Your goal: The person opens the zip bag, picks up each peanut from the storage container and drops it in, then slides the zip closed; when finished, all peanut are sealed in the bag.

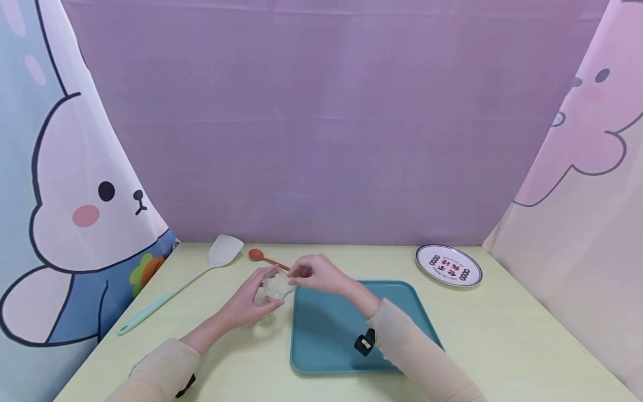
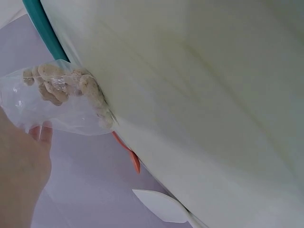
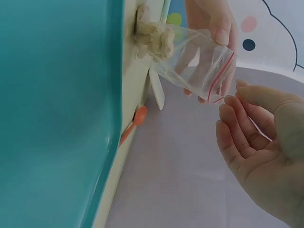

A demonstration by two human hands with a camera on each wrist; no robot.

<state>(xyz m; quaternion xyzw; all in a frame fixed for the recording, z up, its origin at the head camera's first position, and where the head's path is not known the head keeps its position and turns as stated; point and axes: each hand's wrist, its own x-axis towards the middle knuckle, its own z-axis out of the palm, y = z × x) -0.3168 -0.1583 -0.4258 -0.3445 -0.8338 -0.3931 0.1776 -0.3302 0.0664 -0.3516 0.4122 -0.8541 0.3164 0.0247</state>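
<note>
A clear zip bag (image 1: 278,286) with a red seal strip holds several unshelled peanuts (image 2: 52,83) gathered at its bottom. My left hand (image 1: 249,300) grips the bag from the left, thumb on the near side and fingers on the far side. At the bag's mouth, the fingertips of my right hand (image 1: 317,274) pinch a corner of the lip; the right wrist view shows this right hand (image 3: 266,128) with its thumb and fingers curled by the red strip. The bag is held just above the table, left of a teal tray (image 1: 351,363).
Behind the hands lies an orange spoon (image 1: 257,255). A white spatula (image 1: 224,250) with a mint handle lies at the left. An oval plate (image 1: 427,257) with red lettering sits at the back right. Purple cloth (image 1: 326,139) hangs along the table's back edge.
</note>
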